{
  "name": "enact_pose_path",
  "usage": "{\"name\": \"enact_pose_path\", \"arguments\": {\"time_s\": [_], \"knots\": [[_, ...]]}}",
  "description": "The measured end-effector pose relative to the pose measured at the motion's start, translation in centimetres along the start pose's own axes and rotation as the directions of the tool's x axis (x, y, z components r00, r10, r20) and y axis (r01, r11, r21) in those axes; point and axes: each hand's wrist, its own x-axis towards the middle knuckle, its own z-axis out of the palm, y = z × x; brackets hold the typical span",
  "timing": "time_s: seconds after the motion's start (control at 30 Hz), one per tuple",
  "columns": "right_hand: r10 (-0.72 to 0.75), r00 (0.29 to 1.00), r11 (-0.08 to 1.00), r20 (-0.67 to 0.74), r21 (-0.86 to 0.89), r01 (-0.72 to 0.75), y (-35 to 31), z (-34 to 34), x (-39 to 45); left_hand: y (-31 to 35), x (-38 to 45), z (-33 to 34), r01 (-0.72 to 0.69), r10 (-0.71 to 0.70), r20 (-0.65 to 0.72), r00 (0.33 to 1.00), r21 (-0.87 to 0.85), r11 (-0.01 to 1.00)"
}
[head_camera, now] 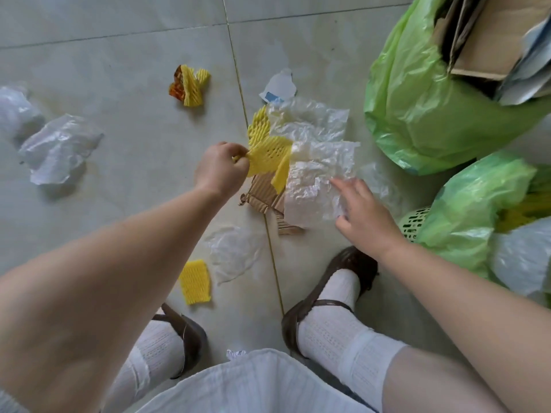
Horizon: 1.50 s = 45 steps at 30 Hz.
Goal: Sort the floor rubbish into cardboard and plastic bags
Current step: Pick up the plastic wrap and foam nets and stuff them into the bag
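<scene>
Pale tiled floor (119,70) w/ scattered rubbish. Left hand (222,168) pinches yellow foam net (268,153) near floor centre, lifted over corrugated cardboard scrap (262,193). Right hand (362,216), fingers spread & relaxed, touches crumpled clear plastic sheet (316,174). Green bag w/ cardboard (432,114) at top right corner, green bag w/ plastic (465,210) at right edge

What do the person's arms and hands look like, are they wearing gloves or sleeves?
No gloves and no sleeves in view: both forearms are bare right down to the wrists. The left hand and the right hand are bare too, with no rings, watch or bracelets that I can see. The fingernails look short and plain, though the picture is too soft to be sure.
</scene>
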Motion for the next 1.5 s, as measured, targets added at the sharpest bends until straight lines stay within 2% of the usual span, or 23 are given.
{"name": "enact_pose_path", "arguments": {"time_s": [0.1,0.2,0.33,0.43,0.53,0.6,0.67,0.77,0.87,1.03,1.13,1.23,1.33,1.5], "knots": [[-0.01,0.988,0.997,-0.157,0.069,0.021,0.0,-2.6,0.7,0.8,0.7,-1.2,-0.013,0.012,-0.044,0.999,-0.022,1.0],[0.029,0.979,0.995,-0.202,0.098,-0.009,0.0,-4.7,2.8,1.6,1.9,-1.6,-0.019,0.019,-0.037,0.999,0.003,1.0],[0.082,0.986,0.994,-0.145,0.078,-0.071,0.0,-5.0,7.2,1.8,4.8,-1.1,-0.01,0.01,0.006,1.0,0.093,0.996],[0.184,0.983,0.983,-0.014,-0.004,-0.184,0.5,-3.7,10.6,1.8,6.7,-0.2,-0.013,0.011,0.02,1.0,0.128,0.992],[0.28,0.958,0.951,0.061,-0.153,-0.268,0.7,-2.6,13.2,1.7,7.7,1.2,-0.117,0.093,0.123,0.988,0.202,0.972],[0.203,0.978,0.947,0.039,-0.262,-0.186,0.5,-2.2,14.6,1.5,8.0,2.1,-0.239,0.179,0.244,0.953,0.24,0.941],[0.098,0.993,0.936,0.061,-0.344,-0.071,0.3,-1.9,15.9,1.1,8.4,2.7,-0.332,0.207,0.357,0.911,0.334,0.882],[0.084,0.986,0.926,0.147,-0.376,-0.023,0.3,-1.2,17.7,0.7,9.2,2.9,-0.405,0.246,0.376,0.893,0.435,0.804],[0.064,0.993,0.938,0.096,-0.346,-0.027,0.4,-0.6,18.5,0.3,9.8,2.7,-0.418,0.312,0.308,0.899,0.387,0.822],[0.014,1.0,0.942,-0.021,-0.335,-0.02,0.3,0.5,18.1,0.3,10.5,2.4,-0.36,0.283,0.274,0.919,0.29,0.887],[0.004,0.999,0.956,-0.044,-0.292,-0.017,0.1,1.6,17.4,0.5,10.3,2.8,-0.309,0.252,0.244,0.936,0.234,0.922],[0.062,0.997,0.984,-0.047,-0.164,-0.069,-0.1,1.7,16.9,0.2,10.0,2.5,-0.211,0.186,0.203,0.961,0.105,0.972],[0.099,0.988,0.995,-0.121,-0.011,-0.101,-0.5,0.8,16.1,-0.3,9.5,1.1,-0.149,0.157,0.162,0.974,-0.062,0.987],[0.12,0.97,0.985,-0.213,0.144,-0.091,-2.6,-1.5,15.1,-1.2,8.8,-3.0,-0.133,0.152,0.08,0.985,-0.211,0.968]]}}
